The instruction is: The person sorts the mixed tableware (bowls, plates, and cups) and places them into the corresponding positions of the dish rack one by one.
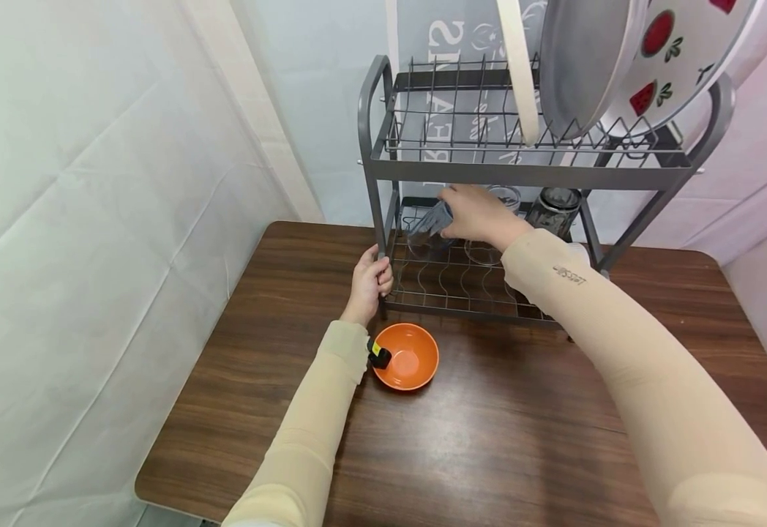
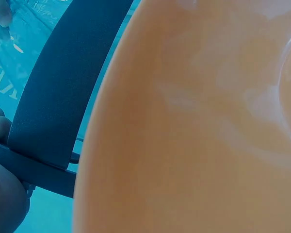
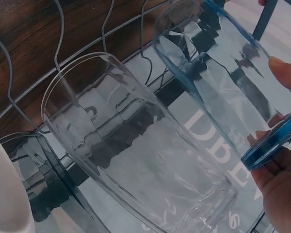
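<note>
My left hand (image 1: 372, 282) grips the left front post of a dark grey two-tier dish rack (image 1: 528, 174). Under the upper tier, my right hand (image 1: 479, 214) holds a bluish drinking glass (image 3: 223, 82) by its thick base, mouth tilted downward over the lower wire shelf. A clear glass (image 3: 136, 141) stands mouth down beside it. Farther right on that shelf are a darker glass (image 1: 553, 212) and a white item (image 1: 580, 253), partly hidden by my right sleeve. An orange bowl (image 1: 416, 355) sits on the table near my left wrist and fills much of the left wrist view.
The upper tier carries a white board-like piece (image 1: 520, 73), a grey round dish (image 1: 581, 66) and a large watermelon-patterned plate (image 1: 676, 69), all on edge. The brown wooden table (image 1: 258, 351) supports the rack. Pale curtains hang behind and at the sides.
</note>
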The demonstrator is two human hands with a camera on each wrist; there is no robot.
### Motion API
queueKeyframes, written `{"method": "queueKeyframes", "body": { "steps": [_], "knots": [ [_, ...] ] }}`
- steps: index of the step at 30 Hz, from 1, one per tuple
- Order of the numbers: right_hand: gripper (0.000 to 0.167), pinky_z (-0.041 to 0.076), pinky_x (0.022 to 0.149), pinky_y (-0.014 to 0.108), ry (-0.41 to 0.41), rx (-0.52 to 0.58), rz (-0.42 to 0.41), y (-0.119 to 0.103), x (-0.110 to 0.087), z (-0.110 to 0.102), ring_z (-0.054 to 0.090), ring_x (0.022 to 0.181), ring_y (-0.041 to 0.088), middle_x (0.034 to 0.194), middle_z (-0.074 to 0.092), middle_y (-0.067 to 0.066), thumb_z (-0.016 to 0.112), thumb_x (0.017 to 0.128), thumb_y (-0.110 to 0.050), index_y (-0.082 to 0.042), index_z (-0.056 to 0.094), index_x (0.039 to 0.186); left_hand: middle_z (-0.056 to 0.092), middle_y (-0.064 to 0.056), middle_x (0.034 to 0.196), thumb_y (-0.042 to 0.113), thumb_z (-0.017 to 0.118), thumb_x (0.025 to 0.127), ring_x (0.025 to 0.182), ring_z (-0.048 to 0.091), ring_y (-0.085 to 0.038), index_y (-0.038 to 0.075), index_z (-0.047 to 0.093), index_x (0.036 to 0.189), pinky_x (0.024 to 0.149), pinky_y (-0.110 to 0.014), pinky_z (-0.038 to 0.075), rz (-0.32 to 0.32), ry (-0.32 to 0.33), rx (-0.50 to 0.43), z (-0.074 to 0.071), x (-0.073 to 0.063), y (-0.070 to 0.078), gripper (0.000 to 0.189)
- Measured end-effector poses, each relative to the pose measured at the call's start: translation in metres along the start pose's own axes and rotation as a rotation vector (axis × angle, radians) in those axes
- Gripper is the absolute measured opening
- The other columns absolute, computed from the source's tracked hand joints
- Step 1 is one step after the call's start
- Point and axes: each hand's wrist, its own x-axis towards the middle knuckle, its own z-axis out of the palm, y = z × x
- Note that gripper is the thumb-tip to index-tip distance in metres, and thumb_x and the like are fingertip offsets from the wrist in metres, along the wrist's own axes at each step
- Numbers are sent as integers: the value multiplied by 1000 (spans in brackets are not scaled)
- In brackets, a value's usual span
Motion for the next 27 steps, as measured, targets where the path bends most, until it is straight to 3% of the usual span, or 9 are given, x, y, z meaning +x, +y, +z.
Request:
{"method": "queueKeyframes", "body": {
  "steps": [6,10,11,13,15,17,20,27],
  "knots": [
    [74,44,92,47,-27,48,14,3,12,1,53,111,34,139,43,19,69,80,-22,-1,33,140,30,9,48,7,37,96,36,22,-3,5,27,135,38,-19,20,4,-11,-2,0,1,0,40],
    [80,47,66,39,-8,89,9,1,20,3,56,73,28,137,47,16,64,80,-17,-6,22,146,29,9,47,7,36,97,35,22,-3,5,26,136,38,-19,19,15,2,12,0,1,-1,40],
    [82,47,64,37,17,86,-4,0,22,4,56,71,27,138,46,16,65,79,-16,-8,20,147,29,9,47,7,36,97,35,22,-3,5,26,136,39,-20,19,17,3,16,1,1,-1,40],
    [87,48,64,38,68,88,-42,-2,26,7,57,72,28,140,44,16,67,76,-14,-10,17,148,29,9,47,7,35,97,35,22,-3,5,25,137,39,-20,19,19,2,22,1,1,0,41],
    [91,50,79,41,120,80,-77,-4,30,9,60,95,31,144,37,18,70,74,-12,-9,17,148,29,8,48,7,35,98,35,22,-2,4,25,137,39,-20,19,21,-5,18,2,1,0,41],
    [93,46,93,44,146,81,-96,-6,32,11,51,117,34,145,34,20,72,73,-11,-7,16,147,30,9,48,7,35,98,35,23,-2,4,24,138,39,-21,20,22,-12,20,2,1,0,41],
    [88,40,100,46,134,81,-96,-9,35,13,43,125,36,144,35,22,71,75,-11,-1,19,145,30,9,48,8,35,98,35,23,-2,4,23,139,39,-20,20,24,-13,24,3,1,1,43],
    [83,35,104,49,73,33,-90,-15,41,17,36,129,38,148,26,22,67,80,-14,3,18,145,30,9,47,9,36,97,35,24,-3,6,26,138,39,-20,21,14,6,36,1,0,0,42]
  ]
}}
